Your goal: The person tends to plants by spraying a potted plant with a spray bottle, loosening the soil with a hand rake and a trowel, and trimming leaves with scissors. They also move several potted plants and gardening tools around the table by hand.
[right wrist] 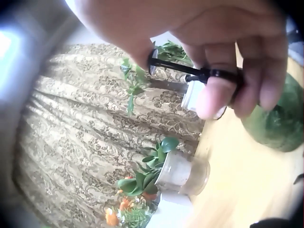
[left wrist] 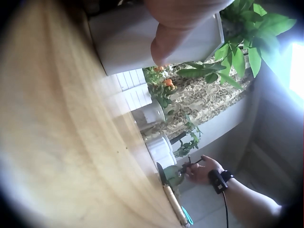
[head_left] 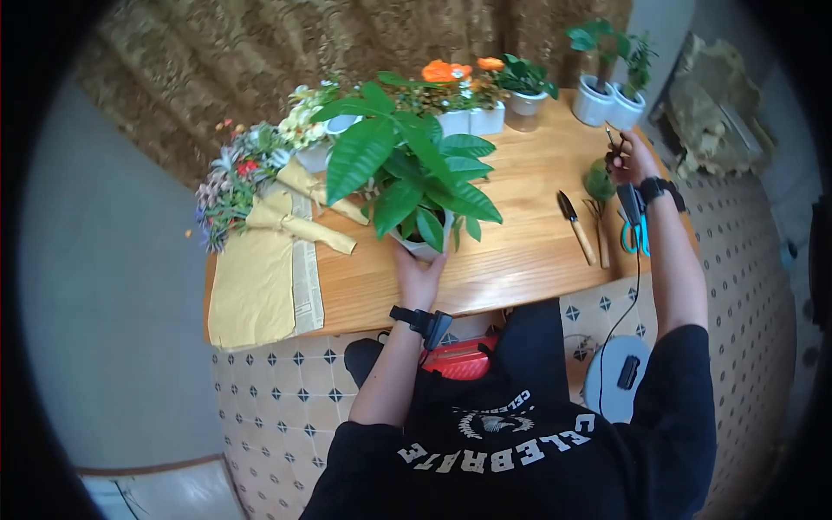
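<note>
A white pot point(left wrist: 128, 40) with a large leafy green plant point(head_left: 403, 165) stands near the table's front edge. My left hand point(head_left: 419, 279) grips the pot from the front, its thumb along the side in the left wrist view. At the right end of the table, my right hand point(head_left: 637, 160) holds a small dark tool with a thin black rod point(right wrist: 173, 65), fingers curled round its handle. Just beside that hand is a green round object point(head_left: 598, 180), partly hidden by the fingers in the right wrist view.
A small trowel point(head_left: 578, 229), a wooden-handled rake point(head_left: 600, 234) and turquoise scissors point(head_left: 635, 232) lie at the right. Potted plants line the back edge, with white twin pots point(head_left: 594, 102) at the right. Wrapped bouquets and yellow paper point(head_left: 256, 282) cover the left end.
</note>
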Available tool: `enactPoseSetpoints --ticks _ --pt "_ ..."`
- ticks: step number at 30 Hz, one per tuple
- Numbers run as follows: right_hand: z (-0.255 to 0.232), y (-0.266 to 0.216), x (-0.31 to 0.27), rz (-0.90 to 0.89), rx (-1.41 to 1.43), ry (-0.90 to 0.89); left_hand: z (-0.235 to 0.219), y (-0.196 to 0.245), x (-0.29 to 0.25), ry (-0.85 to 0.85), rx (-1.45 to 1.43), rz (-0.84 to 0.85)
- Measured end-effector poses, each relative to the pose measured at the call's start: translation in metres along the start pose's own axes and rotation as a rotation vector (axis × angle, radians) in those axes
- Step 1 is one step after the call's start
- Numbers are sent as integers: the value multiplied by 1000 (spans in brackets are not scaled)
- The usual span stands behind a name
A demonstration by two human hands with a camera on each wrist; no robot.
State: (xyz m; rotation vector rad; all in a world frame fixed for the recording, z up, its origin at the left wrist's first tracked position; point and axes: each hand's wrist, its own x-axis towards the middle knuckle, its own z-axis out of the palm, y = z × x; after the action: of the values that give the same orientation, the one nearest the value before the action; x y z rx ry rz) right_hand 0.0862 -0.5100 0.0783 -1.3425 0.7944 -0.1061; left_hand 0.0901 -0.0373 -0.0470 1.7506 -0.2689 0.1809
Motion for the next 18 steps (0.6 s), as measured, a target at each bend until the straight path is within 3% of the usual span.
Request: enactPoseSetpoints --ticks 5,9,13,18 --pt "61 -50 -82 -196 -233 -211 0 5 -1 32 25 -34" --pt "105 -75 -143 -375 -182 -444 -1 18 -2 67 59 -66" --pt "133 -81 -165 -436 -196 -585 0 18 -3 66 62 -87" --pt "162 -79 -186 -362 -161 -752 -3 22 -3 30 34 -93"
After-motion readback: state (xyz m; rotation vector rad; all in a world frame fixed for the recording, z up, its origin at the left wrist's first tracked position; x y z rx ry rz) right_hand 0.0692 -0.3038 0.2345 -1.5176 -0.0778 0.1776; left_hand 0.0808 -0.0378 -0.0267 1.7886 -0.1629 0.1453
